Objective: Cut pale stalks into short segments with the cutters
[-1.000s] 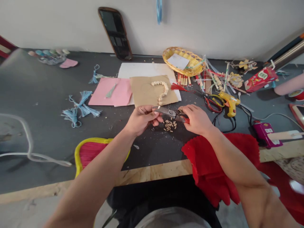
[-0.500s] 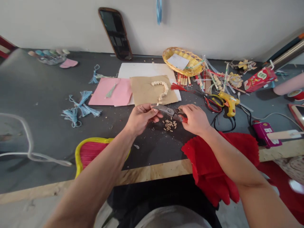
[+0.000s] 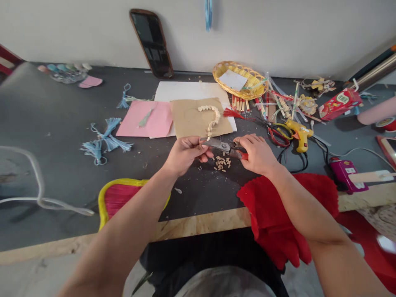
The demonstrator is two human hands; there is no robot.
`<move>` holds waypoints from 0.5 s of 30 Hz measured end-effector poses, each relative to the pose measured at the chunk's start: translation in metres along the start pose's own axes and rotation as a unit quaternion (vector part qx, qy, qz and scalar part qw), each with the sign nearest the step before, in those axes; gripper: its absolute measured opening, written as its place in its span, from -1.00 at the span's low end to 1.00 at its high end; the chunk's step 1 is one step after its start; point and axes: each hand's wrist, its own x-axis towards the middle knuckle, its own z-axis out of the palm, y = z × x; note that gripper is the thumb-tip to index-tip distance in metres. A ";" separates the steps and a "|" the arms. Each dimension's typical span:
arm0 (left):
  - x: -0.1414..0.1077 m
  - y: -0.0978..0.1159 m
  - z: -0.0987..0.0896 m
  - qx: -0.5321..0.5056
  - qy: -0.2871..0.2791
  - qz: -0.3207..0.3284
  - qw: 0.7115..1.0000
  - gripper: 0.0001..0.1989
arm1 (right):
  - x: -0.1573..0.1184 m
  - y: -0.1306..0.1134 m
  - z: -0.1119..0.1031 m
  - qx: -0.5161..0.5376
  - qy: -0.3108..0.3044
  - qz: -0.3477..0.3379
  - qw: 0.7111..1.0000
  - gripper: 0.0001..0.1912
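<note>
The red-handled tool (image 3: 221, 145) looks like dull, worn metal from here. The tabletop (image 3: 62, 136) is matt grey, its edging (image 3: 204, 222) bare, grainy wood. The basket (image 3: 235, 94) is glossy and woven, the brown sheet (image 3: 188, 117) matt paper, the red cloth (image 3: 262, 206) fuzzy, the glue gun (image 3: 301, 134) yellow plastic.

Pale grey wall (image 3: 93, 33) up at 12 o'clock, dark grey tabletop (image 3: 66, 107) running 9 to 3, raw wood edge (image 3: 201, 225) at 6, greyish floor (image 3: 40, 274) around 8. Light's pretty soft.
</note>
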 end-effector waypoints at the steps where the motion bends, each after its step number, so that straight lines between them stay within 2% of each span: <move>1: 0.000 0.001 0.000 -0.002 -0.001 -0.001 1.000 -0.82 | 0.000 0.000 0.000 0.005 -0.003 -0.001 1.000 -0.65; 8: -0.002 0.001 0.001 -0.037 0.008 -0.007 0.999 -0.76 | 0.000 -0.012 -0.001 0.000 -0.022 0.017 1.000 -0.72; 15: 0.002 -0.001 0.004 -0.028 0.040 0.014 0.999 -0.71 | 0.000 -0.014 0.006 -0.012 0.009 0.060 0.998 -0.68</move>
